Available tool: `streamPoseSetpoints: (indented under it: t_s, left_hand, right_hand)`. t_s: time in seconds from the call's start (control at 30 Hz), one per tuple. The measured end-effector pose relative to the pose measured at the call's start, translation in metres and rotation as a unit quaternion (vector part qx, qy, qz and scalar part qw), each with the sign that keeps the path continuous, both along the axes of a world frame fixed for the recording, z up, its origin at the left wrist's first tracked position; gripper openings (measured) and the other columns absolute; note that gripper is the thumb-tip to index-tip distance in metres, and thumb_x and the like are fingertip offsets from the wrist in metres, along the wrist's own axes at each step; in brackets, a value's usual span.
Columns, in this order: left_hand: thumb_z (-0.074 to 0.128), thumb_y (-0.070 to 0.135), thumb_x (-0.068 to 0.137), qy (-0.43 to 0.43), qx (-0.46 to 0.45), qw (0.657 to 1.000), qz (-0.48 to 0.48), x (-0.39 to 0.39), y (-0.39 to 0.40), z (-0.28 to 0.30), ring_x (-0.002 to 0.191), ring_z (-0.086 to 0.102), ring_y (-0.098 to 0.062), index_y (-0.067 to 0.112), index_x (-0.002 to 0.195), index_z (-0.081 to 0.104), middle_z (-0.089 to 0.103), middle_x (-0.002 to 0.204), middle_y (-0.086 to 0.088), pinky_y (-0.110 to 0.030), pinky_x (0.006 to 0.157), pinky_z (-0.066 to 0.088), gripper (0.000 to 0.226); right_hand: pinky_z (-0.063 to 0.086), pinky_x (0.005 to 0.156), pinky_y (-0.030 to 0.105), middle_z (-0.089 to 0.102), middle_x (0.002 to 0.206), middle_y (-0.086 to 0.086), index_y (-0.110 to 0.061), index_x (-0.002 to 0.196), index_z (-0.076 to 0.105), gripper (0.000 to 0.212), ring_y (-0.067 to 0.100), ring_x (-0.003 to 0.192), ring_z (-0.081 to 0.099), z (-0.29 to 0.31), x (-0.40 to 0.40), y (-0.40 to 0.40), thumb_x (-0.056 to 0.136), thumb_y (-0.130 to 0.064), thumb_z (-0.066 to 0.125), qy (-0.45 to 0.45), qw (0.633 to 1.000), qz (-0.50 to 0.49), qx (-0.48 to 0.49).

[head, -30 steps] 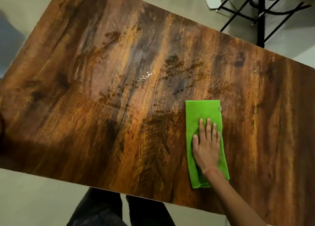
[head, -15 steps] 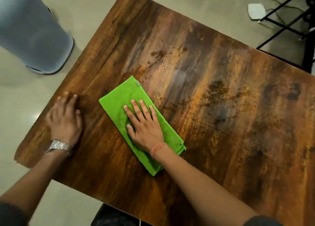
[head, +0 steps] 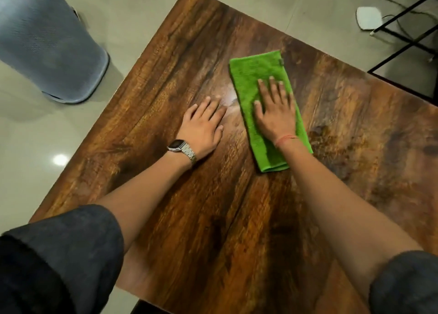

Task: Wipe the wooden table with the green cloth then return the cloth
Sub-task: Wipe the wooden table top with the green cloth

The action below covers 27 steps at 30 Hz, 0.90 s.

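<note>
The folded green cloth [head: 247,76] lies on the dark wooden table [head: 227,219], towards its far side. My right hand [head: 276,113] presses flat on the cloth with the fingers spread, covering its middle. My left hand [head: 203,126], with a metal watch on the wrist, rests flat on the bare wood just left of the cloth, fingers apart and holding nothing. A pale wet sheen shows on the wood between the two hands.
A grey bin [head: 47,48] stands on the floor off the table's left corner. At the far right are a black metal frame [head: 403,37], cables and a white device [head: 368,17] on the floor. The table's left edge runs diagonally.
My right hand has slid the cloth away from me and to the right, up the table. My left hand has moved from the table's left edge inwards, next to the cloth.
</note>
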State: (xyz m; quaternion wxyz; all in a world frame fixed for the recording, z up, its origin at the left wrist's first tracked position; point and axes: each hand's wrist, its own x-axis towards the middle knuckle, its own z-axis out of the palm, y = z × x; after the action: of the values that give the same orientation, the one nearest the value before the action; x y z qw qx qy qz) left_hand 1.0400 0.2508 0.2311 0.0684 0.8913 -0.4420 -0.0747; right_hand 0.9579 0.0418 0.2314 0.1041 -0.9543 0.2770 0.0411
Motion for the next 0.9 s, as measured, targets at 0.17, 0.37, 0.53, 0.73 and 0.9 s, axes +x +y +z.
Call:
streamPoseSetpoints:
  t_s: [0.17,0.37,0.53,0.73,0.9]
  left_hand:
    - [0.036,0.038,0.098,0.005,-0.036,0.999,0.039,0.011,0.020,-0.002,0.145,0.029,-0.025,0.020,0.147,0.039,0.033,0.156,-0.004,-0.041,0.112,0.023,0.052]
    - [0.032,0.035,0.100,0.005,-0.053,0.984,0.168,0.048,0.046,-0.005,0.148,0.019,-0.024,0.017,0.150,0.031,0.024,0.160,-0.005,-0.042,0.116,0.016,0.053]
    - [0.035,0.020,0.099,0.011,-0.095,0.979,0.182,0.045,0.044,-0.004,0.147,0.021,-0.022,0.014,0.149,0.034,0.027,0.159,-0.006,-0.040,0.118,0.015,0.050]
    - [0.041,0.011,0.098,0.018,-0.132,0.975,0.180,0.048,0.045,-0.003,0.146,0.026,-0.027,0.008,0.146,0.039,0.032,0.156,-0.010,-0.043,0.118,0.020,0.047]
    - [0.042,0.012,0.099,0.014,-0.116,0.977,0.179,0.049,0.046,-0.004,0.145,0.026,-0.027,0.008,0.145,0.040,0.032,0.156,-0.010,-0.044,0.118,0.019,0.046]
  right_hand:
    - [0.014,0.122,0.051,0.015,0.164,0.004,-0.029,0.156,0.017,0.062,0.026,0.151,0.014,0.007,-0.103,-0.019,0.097,-0.047,0.021,-0.001,0.998,-0.062,-0.008]
    - [0.013,0.121,0.050,0.007,0.166,0.006,-0.027,0.157,0.008,0.066,0.027,0.153,0.005,-0.001,-0.181,0.099,0.098,-0.053,0.021,0.036,0.999,-0.002,-0.023]
    - [0.011,0.121,0.050,0.011,0.165,0.002,-0.031,0.157,0.013,0.066,0.025,0.153,0.007,-0.010,-0.117,0.168,0.097,-0.053,0.030,0.002,0.995,0.102,0.006]
    - [0.008,0.123,0.048,0.018,0.164,-0.001,-0.032,0.155,0.021,0.063,0.023,0.152,0.013,-0.003,0.021,0.096,0.095,-0.051,0.031,-0.011,0.995,0.102,0.019]
    - [0.000,0.123,0.046,0.007,0.165,-0.003,-0.036,0.156,0.010,0.061,0.021,0.153,0.004,-0.001,0.064,-0.011,0.099,-0.054,0.023,0.008,0.999,0.030,0.034]
